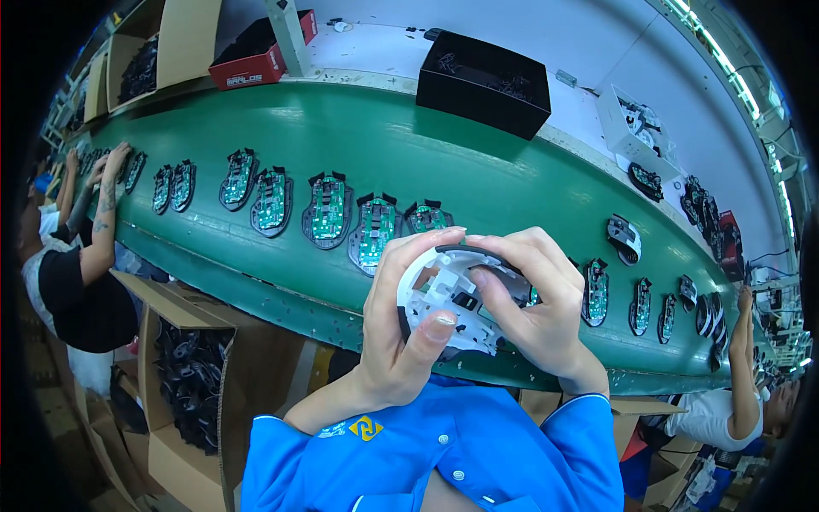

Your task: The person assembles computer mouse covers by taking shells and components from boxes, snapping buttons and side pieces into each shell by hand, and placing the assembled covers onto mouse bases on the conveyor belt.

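In front of my chest I hold a computer mouse's top shell, white inside with black edges, its hollow underside turned up toward me. My left hand grips its left side, with the thumb on the near rim. The right side is gripped by my right hand, whose thumb presses inside the shell. Just beyond my hands, a mouse base with a green circuit board lies on the green conveyor belt. Another base lies right of my right hand. My fingers hide part of the shell's far side.
Several more bases line the belt on both sides. A white-and-black mouse lies at the right. Behind the belt stand a black box, a red box and a white bin. A carton holds black parts. Co-workers' arms reach in at both ends.
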`<state>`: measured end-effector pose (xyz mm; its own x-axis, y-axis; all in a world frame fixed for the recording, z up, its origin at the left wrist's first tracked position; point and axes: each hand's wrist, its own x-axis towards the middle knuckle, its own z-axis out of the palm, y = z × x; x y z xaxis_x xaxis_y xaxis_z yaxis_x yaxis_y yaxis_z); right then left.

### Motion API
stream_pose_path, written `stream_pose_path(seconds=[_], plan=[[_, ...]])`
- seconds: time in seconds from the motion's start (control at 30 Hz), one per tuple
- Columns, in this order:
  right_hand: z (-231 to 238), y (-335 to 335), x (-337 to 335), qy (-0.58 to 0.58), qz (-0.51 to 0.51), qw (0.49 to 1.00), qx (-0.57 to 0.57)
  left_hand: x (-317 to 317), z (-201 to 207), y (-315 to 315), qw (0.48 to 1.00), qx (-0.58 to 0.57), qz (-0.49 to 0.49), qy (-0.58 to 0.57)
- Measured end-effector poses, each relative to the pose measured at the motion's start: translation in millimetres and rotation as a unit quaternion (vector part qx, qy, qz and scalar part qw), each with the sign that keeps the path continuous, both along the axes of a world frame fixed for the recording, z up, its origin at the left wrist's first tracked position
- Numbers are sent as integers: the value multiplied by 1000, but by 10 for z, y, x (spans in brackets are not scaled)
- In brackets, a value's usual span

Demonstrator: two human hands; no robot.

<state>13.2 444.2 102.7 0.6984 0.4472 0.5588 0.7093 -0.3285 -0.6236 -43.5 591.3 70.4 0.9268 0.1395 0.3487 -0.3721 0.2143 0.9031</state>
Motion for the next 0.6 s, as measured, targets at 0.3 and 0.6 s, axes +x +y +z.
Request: stream_pose_path(seconds=[0.3,0.6], plan=[[-32,4,-7,-21,-4,999,25,-15,10,-11,999,37,7,-28],[-57,4,18,-21,1,999,25,14,-9,-22,989,101,28,-102]])
